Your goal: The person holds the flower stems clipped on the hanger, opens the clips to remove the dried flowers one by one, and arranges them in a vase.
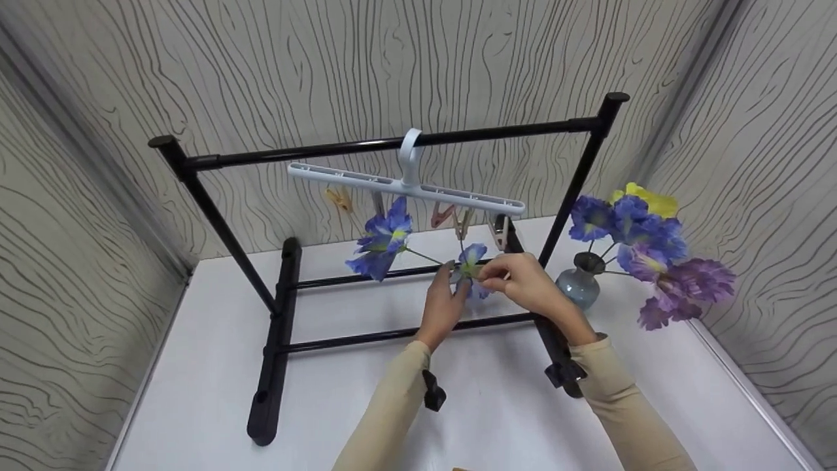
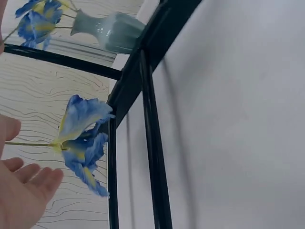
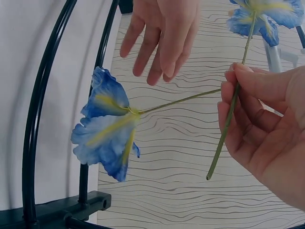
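Observation:
My right hand (image 1: 526, 281) pinches the green stem (image 3: 231, 112) of a blue iris-like flower (image 1: 382, 239) between thumb and fingertips. That flower's head points to the left, and the stem's lower end sticks out past the hand. Close by, a second blue flower (image 3: 107, 126) hangs head down, its stem rising toward a beige clothespin (image 1: 461, 224). My left hand (image 1: 444, 304) is beside this hanging flower with its fingers loosely extended; the right wrist view shows the hand (image 3: 164, 36) holding nothing. A pale blue hanger (image 1: 353, 178) carries the clothespins.
The hanger hooks over a black rack's top bar (image 1: 294, 154). More clothespins hang from it, including a yellow one (image 1: 339, 199) and a pink one (image 1: 442, 214). A blue-grey vase (image 1: 579, 288) with blue, yellow and purple flowers (image 1: 654, 242) stands right of the rack on the white table (image 1: 216, 340).

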Action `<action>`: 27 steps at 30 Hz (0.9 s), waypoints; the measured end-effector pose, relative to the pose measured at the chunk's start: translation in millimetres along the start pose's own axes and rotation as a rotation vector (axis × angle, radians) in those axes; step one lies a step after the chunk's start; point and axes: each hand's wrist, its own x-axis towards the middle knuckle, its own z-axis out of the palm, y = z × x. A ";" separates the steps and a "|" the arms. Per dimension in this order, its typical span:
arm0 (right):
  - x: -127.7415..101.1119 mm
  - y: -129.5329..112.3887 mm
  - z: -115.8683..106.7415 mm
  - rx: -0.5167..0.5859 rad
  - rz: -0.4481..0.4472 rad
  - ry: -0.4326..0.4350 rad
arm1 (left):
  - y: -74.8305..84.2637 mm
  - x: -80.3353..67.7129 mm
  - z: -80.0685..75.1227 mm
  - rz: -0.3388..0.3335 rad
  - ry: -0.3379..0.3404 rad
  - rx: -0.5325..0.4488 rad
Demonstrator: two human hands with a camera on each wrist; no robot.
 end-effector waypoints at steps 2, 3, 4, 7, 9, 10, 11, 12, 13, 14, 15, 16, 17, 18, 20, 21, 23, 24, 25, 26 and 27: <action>-1.7 -2.7 -2.3 0.007 -0.004 0.004 | 1.1 5.4 2.9 -0.003 0.018 -0.063; -2.8 -4.0 -3.8 0.019 -0.001 0.009 | 1.8 7.5 4.4 -0.002 0.021 -0.082; -4.1 -5.4 -5.4 0.032 0.001 0.016 | 2.6 9.0 6.0 0.000 0.027 -0.097; -8.4 -9.0 -11.2 0.078 0.006 0.039 | 4.5 12.2 10.8 0.005 0.049 -0.125; -10.8 -10.4 -15.3 0.122 0.018 0.049 | 5.3 13.7 13.8 0.011 0.066 -0.137; -11.8 -10.8 -17.3 0.147 0.028 0.052 | 5.4 14.6 15.3 0.017 0.072 -0.142; -12.7 -10.8 -19.2 0.179 0.042 0.055 | 5.5 15.5 16.7 0.022 0.074 -0.145; -13.4 -10.7 -20.9 0.210 0.059 0.058 | 5.7 16.4 17.9 0.028 0.072 -0.145; -13.6 -10.6 -22.0 0.244 0.076 0.061 | 5.4 17.0 18.4 0.033 0.072 -0.145; -13.8 -10.2 -23.0 0.281 0.092 0.066 | 5.7 17.1 18.6 0.032 0.066 -0.147; -14.0 -9.7 -23.9 0.317 0.108 0.072 | 5.8 17.5 18.9 0.039 0.066 -0.143; -14.3 -9.5 -24.7 0.350 0.119 0.078 | 6.2 17.4 19.0 0.045 0.063 -0.140; -14.5 -8.6 -25.3 0.384 0.129 0.086 | 6.9 17.1 19.0 0.050 0.061 -0.135; -14.5 -7.8 -25.8 0.413 0.138 0.094 | 7.6 16.9 19.2 0.054 0.059 -0.129; -15.2 -5.7 -26.5 0.476 0.152 0.108 | 9.1 16.1 19.8 0.064 0.056 -0.110; -15.6 -4.5 -26.8 0.505 0.158 0.114 | 9.7 16.2 20.3 0.074 0.060 -0.094; -16.7 -1.2 -27.7 0.559 0.161 0.121 | 10.7 15.7 21.5 0.104 0.070 -0.069; -17.6 0.0 -28.4 0.588 0.163 0.125 | 11.3 15.6 21.9 0.118 0.076 -0.056; -18.5 1.8 -29.2 0.616 0.163 0.129 | 11.9 15.2 22.0 0.136 0.082 -0.048; -19.5 3.6 -30.1 0.640 0.161 0.137 | 12.3 15.0 21.9 0.153 0.089 -0.041; -20.5 5.8 -30.9 0.662 0.157 0.145 | 12.3 14.8 21.4 0.174 0.096 -0.038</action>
